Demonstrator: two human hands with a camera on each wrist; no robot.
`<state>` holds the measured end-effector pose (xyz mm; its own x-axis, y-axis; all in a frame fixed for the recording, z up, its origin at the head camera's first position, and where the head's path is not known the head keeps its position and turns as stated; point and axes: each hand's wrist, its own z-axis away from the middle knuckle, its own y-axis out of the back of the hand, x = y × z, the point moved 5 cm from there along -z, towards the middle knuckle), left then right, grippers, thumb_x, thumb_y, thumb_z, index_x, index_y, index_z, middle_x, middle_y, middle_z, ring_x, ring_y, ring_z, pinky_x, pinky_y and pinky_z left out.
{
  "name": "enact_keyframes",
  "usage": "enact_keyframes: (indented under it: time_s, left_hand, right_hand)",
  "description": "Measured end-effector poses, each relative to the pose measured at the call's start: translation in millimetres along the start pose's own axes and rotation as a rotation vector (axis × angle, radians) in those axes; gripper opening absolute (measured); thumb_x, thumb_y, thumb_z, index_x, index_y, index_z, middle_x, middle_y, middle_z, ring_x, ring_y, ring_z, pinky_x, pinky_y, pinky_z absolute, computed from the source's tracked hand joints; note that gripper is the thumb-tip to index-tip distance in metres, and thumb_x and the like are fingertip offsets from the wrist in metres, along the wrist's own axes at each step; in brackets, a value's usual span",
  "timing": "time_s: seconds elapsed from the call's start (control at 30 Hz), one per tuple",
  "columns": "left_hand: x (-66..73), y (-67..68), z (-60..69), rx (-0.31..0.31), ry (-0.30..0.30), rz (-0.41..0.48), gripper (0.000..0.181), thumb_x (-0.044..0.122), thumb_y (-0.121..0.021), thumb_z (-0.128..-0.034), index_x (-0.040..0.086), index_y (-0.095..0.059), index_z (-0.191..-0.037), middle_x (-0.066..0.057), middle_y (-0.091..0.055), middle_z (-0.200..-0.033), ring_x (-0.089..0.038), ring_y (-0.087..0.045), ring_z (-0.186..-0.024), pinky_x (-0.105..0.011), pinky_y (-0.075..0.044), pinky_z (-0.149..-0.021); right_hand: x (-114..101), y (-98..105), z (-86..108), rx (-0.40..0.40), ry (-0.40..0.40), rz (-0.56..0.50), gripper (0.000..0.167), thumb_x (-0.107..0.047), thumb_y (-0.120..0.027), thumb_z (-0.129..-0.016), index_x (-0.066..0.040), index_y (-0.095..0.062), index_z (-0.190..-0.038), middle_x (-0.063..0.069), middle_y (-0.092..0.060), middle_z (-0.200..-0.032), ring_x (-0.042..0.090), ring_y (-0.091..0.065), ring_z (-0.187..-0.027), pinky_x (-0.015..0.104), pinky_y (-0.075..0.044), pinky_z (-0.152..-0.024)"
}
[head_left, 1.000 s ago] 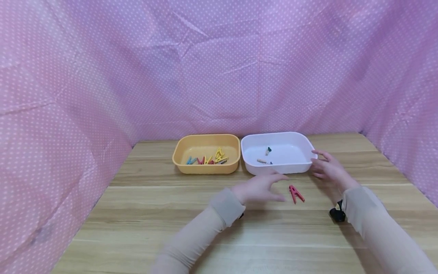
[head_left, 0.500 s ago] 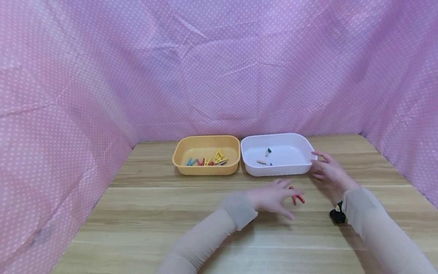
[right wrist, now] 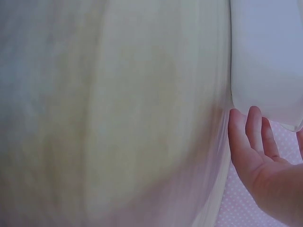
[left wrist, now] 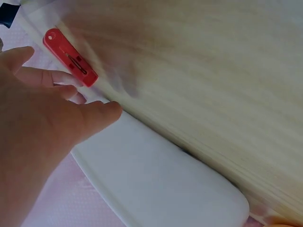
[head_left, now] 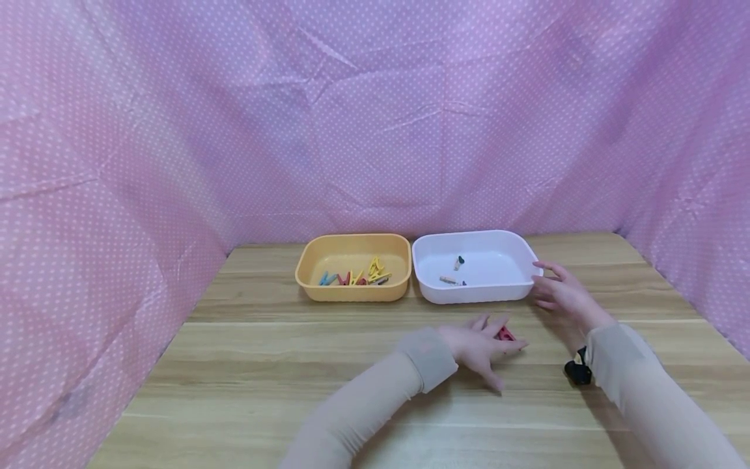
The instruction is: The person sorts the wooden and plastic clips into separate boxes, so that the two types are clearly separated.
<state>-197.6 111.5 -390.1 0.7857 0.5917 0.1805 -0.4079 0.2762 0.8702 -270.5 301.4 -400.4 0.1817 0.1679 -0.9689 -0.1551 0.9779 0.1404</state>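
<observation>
A red clothespin lies on the wooden table, partly covered by the spread fingers of my left hand. In the left wrist view, that clothespin appears just beyond my fingertips, and the thumb stands apart from it. My right hand touches the right end of a white plastic bin with extended fingers. From the right wrist, the fingers of this hand are seen against the bin's outer corner; the thumb is mostly out of frame. Inside the white bin lie small wooden clothespins, one with a dark green decoration.
Left of the white bin stands a yellow bin with several plastic clothespins in yellow, red and blue. Pink dotted cloth hangs behind and at both sides of the wooden table. Something black is at the right wrist.
My left hand has moved right and toward me, from below the white bin to over the red clothespin. The right hand has stayed at the bin's right end.
</observation>
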Motion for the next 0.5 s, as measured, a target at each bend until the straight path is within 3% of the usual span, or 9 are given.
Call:
enact_keyframes:
  time_s: [0.07,0.17,0.37,0.5]
  left_hand:
    - [-0.7,-1.4,-1.7,-0.018,0.016,0.02,0.085,0.057,-0.063,-0.0821,0.045,-0.01,-0.148,0.0,0.008,-0.16,-0.029,0.001,-0.146,-0.038,-0.007,-0.119]
    - [-1.3,-3.0,-4.5,-0.031,0.032,0.035,0.084,0.056,-0.063,-0.0822,0.045,-0.013,-0.148,0.002,0.005,-0.16,-0.026,0.001,-0.146,-0.035,-0.007,-0.119]
    - [-1.2,-0.6,-8.9,0.016,0.018,0.013,0.079,0.052,-0.065,-0.0833,0.04,-0.021,-0.149,-0.001,-0.01,-0.157,-0.018,-0.011,-0.144,-0.028,-0.016,-0.116]
    - [-2.2,2.4,-10.5,0.077,-0.016,0.038,0.075,0.046,-0.071,-0.0808,0.035,-0.034,-0.145,0.006,-0.036,-0.133,-0.004,-0.034,-0.119,-0.013,-0.03,-0.097]
  right_hand:
    - [0.1,-0.4,0.1,0.001,-0.002,0.015,0.051,-0.028,-0.049,-0.098,-0.013,-0.028,-0.142,0.03,-0.046,-0.128,-0.002,-0.06,-0.087,0.027,-0.054,-0.083]
    - [-0.2,-1.1,0.5,0.002,-0.004,0.022,0.048,-0.028,-0.048,-0.099,-0.014,-0.03,-0.141,0.038,-0.025,-0.143,-0.002,-0.06,-0.087,0.027,-0.053,-0.083]
    - [-1.4,-1.6,1.3,0.004,-0.001,0.019,0.045,-0.028,-0.047,-0.099,-0.015,-0.031,-0.139,0.039,-0.023,-0.142,-0.003,-0.059,-0.087,0.027,-0.053,-0.082]
    - [-1.8,-1.8,1.3,0.0,0.001,0.009,0.048,-0.028,-0.046,-0.099,-0.013,-0.029,-0.141,0.04,-0.022,-0.143,-0.003,-0.059,-0.087,0.026,-0.053,-0.082]
